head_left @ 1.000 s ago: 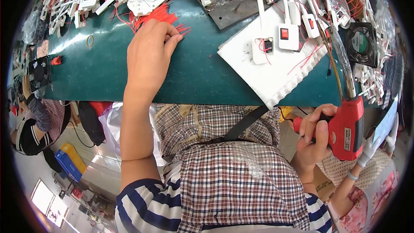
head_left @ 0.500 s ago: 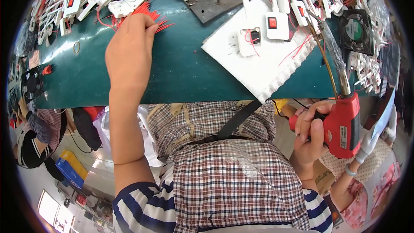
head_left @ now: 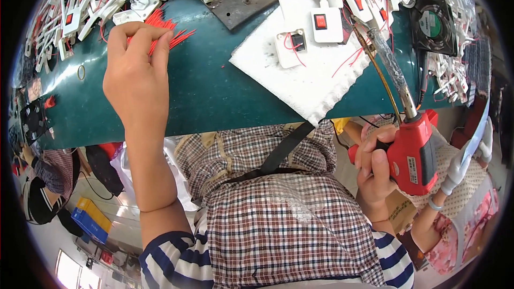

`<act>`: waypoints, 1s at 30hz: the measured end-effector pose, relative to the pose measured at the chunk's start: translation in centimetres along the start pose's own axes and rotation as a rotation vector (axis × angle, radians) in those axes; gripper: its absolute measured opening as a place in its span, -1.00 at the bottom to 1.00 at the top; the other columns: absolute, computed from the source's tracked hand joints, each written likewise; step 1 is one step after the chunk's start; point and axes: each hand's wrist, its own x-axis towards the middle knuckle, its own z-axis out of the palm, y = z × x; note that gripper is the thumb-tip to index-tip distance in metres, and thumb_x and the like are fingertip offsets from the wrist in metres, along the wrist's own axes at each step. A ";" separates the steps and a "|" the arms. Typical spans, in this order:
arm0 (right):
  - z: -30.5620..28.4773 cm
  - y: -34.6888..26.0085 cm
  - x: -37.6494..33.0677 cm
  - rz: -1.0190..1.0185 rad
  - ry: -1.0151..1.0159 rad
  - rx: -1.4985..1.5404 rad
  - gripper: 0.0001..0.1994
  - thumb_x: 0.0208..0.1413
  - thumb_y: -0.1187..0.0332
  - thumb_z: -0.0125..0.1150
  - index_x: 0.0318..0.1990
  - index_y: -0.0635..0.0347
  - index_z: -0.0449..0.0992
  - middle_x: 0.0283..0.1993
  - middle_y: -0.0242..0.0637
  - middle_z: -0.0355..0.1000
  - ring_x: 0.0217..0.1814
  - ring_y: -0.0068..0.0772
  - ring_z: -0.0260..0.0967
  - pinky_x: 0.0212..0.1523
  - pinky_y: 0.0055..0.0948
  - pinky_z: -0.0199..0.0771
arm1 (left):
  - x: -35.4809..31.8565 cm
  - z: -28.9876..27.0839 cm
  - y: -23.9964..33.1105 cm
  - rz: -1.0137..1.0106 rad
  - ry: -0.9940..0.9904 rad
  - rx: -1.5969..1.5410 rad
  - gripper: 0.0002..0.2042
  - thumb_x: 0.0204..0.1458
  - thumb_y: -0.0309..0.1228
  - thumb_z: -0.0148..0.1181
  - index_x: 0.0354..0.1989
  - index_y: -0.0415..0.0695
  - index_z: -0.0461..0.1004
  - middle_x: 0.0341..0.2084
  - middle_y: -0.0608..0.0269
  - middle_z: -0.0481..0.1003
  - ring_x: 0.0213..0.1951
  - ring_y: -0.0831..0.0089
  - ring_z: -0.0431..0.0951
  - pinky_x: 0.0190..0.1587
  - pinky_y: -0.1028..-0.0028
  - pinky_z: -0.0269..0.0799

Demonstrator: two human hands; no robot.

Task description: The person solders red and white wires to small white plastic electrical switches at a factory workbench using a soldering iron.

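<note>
Wires (head_left: 170,28), short red bundle, on green bench (head_left: 214,91) far side, long axis slanting up-right, tips fanned toward dark plate (head_left: 251,5). Left hand (head_left: 136,75) over bundle, fingertips (head_left: 140,33) pinched together on strands. Right hand (head_left: 375,166) off bench near edge, fingers wrapped tight round red power screwdriver (head_left: 412,152), bit pointing up-left over white foam pad (head_left: 316,77). Pad carries two white switch housings (head_left: 308,35). Bare green strip between hand and pad.

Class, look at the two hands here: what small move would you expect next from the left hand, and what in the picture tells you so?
Probably pinching one wire free. The left hand has its fingertips on the bundle of short red wires, while the right hand holds the red soldering gun off the green table.
</note>
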 end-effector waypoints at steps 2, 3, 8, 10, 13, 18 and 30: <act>0.1 0.1 0.0 -0.007 0.006 0.017 -0.71 0.20 0.38 0.12 0.02 0.30 0.30 -0.24 -0.21 0.33 -0.66 -0.64 0.12 -0.43 -0.54 0.34 | -0.1 -0.2 0.9 -0.013 0.004 -0.027 -0.94 0.09 -0.40 0.33 -0.33 -0.09 0.60 -0.38 0.30 0.53 -0.43 0.37 0.55 -0.40 0.42 0.45; 0.1 0.1 0.0 -0.017 0.007 0.039 -0.71 0.20 0.39 0.11 0.02 0.32 0.30 -0.24 -0.19 0.33 -0.68 -0.66 0.11 -0.53 -0.59 0.30 | -0.3 -0.4 1.8 -0.069 -0.029 -0.173 -0.95 0.09 -0.42 0.32 -0.32 -0.09 0.60 -0.39 0.30 0.54 -0.45 0.38 0.55 -0.43 0.43 0.44; 0.0 -0.3 -0.4 -0.043 -0.009 -0.018 -0.69 0.21 0.40 0.12 0.03 0.34 0.30 -0.27 -0.16 0.34 -0.70 -0.69 0.05 -0.64 -0.65 0.22 | -1.5 1.1 6.3 0.130 -0.087 -0.514 -0.90 -0.02 -0.59 0.35 -0.35 -0.17 0.58 -0.45 0.36 0.51 -0.57 0.61 0.40 -0.53 0.60 0.28; -0.2 -1.3 -1.1 0.010 0.003 -0.060 -0.69 0.20 0.39 0.12 0.04 0.34 0.30 -0.28 -0.15 0.34 -0.71 -0.70 0.05 -0.63 -0.66 0.22 | -1.8 2.0 7.5 0.158 -0.086 -0.506 -0.88 -0.07 -0.57 0.37 -0.38 -0.12 0.55 -0.46 0.35 0.48 -0.55 0.52 0.45 -0.52 0.54 0.33; -0.7 -2.7 -1.6 0.254 0.029 -0.118 -0.63 0.16 0.42 0.18 0.12 0.18 0.34 -0.30 -0.26 0.42 -0.41 -0.50 0.36 -0.36 -0.49 0.41 | -2.1 3.0 8.3 0.196 -0.058 -0.515 -0.84 -0.15 -0.55 0.39 -0.42 -0.08 0.52 -0.48 0.35 0.44 -0.52 0.44 0.51 -0.52 0.46 0.37; -2.3 -1.2 -1.8 0.044 -0.089 -0.372 -0.70 0.09 0.42 0.21 -0.05 0.35 0.40 -0.30 -0.18 0.39 -0.62 -0.58 0.21 -0.57 -0.58 0.30 | -1.9 4.2 8.8 0.215 -0.006 -0.579 -0.82 -0.19 -0.56 0.41 -0.44 -0.10 0.52 -0.49 0.36 0.44 -0.52 0.43 0.51 -0.52 0.46 0.37; -1.5 -1.8 -0.2 0.039 -0.145 -0.508 -0.86 0.07 0.46 0.15 -0.24 0.31 0.44 -0.50 -0.28 0.39 -0.56 -0.54 0.25 0.21 -0.12 0.38 | -2.4 4.8 8.7 0.215 0.029 -0.574 -0.81 -0.22 -0.56 0.41 -0.46 -0.08 0.50 -0.49 0.35 0.44 -0.48 0.40 0.51 -0.49 0.44 0.39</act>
